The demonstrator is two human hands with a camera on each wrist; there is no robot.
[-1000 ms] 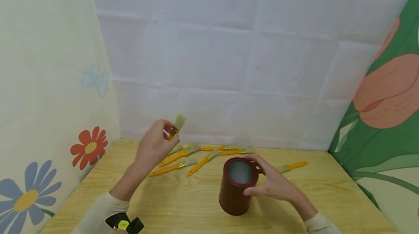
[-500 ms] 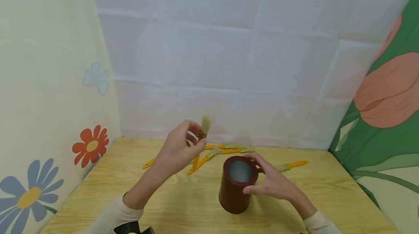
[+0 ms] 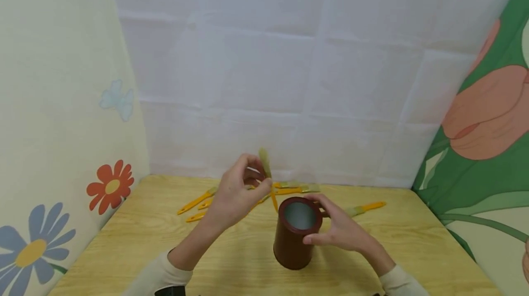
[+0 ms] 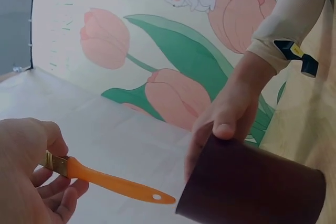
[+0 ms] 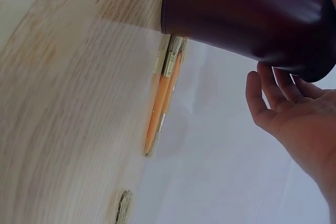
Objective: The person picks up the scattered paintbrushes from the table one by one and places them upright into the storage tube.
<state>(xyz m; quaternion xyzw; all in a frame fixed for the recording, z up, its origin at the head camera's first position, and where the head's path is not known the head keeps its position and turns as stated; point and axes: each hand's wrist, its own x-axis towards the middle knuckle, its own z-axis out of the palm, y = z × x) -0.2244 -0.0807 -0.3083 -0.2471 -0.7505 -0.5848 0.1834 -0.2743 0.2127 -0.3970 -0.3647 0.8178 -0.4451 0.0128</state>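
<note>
Orange-handled brush (image 3: 268,181), pinched in left hand (image 3: 235,195), hung handle-down at centre frame; right hand (image 3: 336,229) apparently gripped cup (image 3: 295,241) (lowering inside should follow).

Wood-grain table (image 3: 231,259), matt dark-red cup (image 3: 292,245), glossy orange plastic brush handle (image 4: 113,182)

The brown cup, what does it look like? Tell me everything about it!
The brown cup is a tall, round, dark reddish-brown holder with a smooth, slightly shiny outside and a grey inside that looks empty. It stands upright on the wooden table, mouth open at the top, with no handle or lid to be seen. The right hand holds it by the rim, thumb on the near side and fingers curled around the far side. The left hand holds an orange-handled brush just above and left of its mouth.
</note>
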